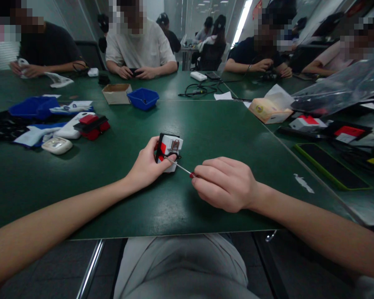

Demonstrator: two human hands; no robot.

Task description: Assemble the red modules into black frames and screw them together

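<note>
My left hand (148,165) grips a small white, red and black device (170,146) just above the green table, its thumb pressed across the front. A copper-brown part shows on the device's white face. In my right hand (226,182) is a screwdriver (182,167) with a thin metal shaft and a red collar; closed fingers hide most of its handle. The shaft's tip meets the device beside my left thumb, at a black piece. Whether it sits in a screw is too small to tell.
Left on the green table (205,133) are blue trays (34,107), a white case (57,145) and a red-black block (92,126). A cardboard box (116,94) and blue bin (143,99) stand ahead. Rightward lies a green-edged black panel (332,166). Several people sit opposite.
</note>
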